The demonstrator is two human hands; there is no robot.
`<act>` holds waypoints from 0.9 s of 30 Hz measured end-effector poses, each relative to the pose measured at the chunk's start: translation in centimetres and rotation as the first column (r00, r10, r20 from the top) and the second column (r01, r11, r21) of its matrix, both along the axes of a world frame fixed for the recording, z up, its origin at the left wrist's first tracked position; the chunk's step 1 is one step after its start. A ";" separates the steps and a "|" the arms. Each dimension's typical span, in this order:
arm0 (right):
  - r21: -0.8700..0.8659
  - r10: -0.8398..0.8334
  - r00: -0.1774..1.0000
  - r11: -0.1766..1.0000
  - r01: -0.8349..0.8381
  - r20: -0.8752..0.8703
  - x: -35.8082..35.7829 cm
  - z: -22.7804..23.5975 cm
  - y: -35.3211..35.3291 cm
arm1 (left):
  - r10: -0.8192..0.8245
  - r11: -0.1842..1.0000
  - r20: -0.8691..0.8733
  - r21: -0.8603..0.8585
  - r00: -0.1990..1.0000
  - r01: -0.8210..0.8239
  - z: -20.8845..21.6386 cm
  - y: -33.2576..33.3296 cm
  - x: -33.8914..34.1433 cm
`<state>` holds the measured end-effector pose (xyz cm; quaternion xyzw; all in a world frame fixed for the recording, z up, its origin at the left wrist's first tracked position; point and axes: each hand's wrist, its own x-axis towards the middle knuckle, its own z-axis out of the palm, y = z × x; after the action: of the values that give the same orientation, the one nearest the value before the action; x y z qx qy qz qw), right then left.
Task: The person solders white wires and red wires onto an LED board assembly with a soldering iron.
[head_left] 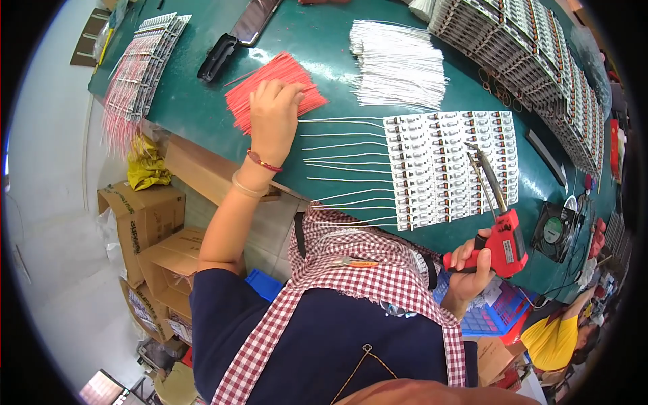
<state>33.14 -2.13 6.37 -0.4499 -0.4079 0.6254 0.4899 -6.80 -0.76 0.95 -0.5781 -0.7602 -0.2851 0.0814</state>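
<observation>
My left hand (275, 111) is over a pile of red wires (297, 77), its fingers curled and bent down against them. Whether a wire is between the fingertips is hidden. In my right hand (472, 270) is a red and black soldering gun (506, 246), its handle wrapped by the fingers. The gun's metal tip (476, 152) points up over a panel of small white circuit boards (432, 172). Several white wires (351, 162) stick out from the panel's left edge, spaced along it. Beyond the panel lies a thick bundle of white wires (398, 64).
On the green table (337, 135), tall stacks of board panels (520, 54) stand at the far right. Panels with red wires (145, 67) lie far left. A phone (255, 20) and black case (217, 57) are at the back. A small fan (555, 231) stands right; a person in yellow (550, 341) is beyond.
</observation>
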 end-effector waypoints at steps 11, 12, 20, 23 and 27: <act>-0.138 0.093 0.995 0.986 -0.095 -0.023 -2.2 0.9 -0.6 | -0.497 0.868 0.132 0.078 0.858 0.491 1.8 -0.1 6.0; -0.160 0.124 0.992 0.979 -0.124 -0.015 -2.6 0.8 -0.7 | -0.527 0.849 0.017 0.049 0.850 0.526 1.6 0.4 5.9; -0.273 0.179 0.975 0.952 -0.137 0.133 -5.9 1.1 -0.4 | -0.668 0.740 -0.132 -0.016 0.732 0.672 -0.3 2.4 5.5; -0.278 0.183 0.971 0.951 -0.135 0.156 -6.7 0.7 0.0 | -0.683 0.729 -0.108 -0.040 0.723 0.683 -0.7 3.1 5.0; -0.322 0.203 0.951 0.939 -0.121 0.234 -7.1 0.9 0.5 | -0.693 0.721 -0.084 -0.061 0.716 0.690 -0.6 3.4 4.9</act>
<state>26.01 -1.67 7.25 -0.5637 -0.4043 0.6536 0.3025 -1.90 2.69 0.30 -0.8346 -0.4879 -0.2557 -0.0002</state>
